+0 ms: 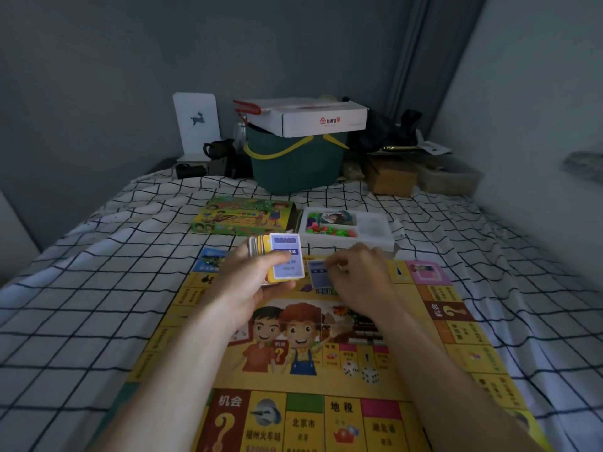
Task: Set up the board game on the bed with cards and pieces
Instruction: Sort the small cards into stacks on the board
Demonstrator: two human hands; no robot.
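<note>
A home bedroom — a bed [98,256] in checked sheets, storage bin [293,168] and boxes [313,117] against the wall.

My bed [98,272] in its checked sheet carries the game board [326,370] — beyond it the game box [241,216], white parts tray [375,230] and green bucket [293,168].

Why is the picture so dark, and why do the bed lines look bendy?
Head view: the room is dim and bluish, so the yellow paper game board stands out; the wide lens curves the checked bedsheet lines; the blue card pinched by the right hand looks blurred.
</note>
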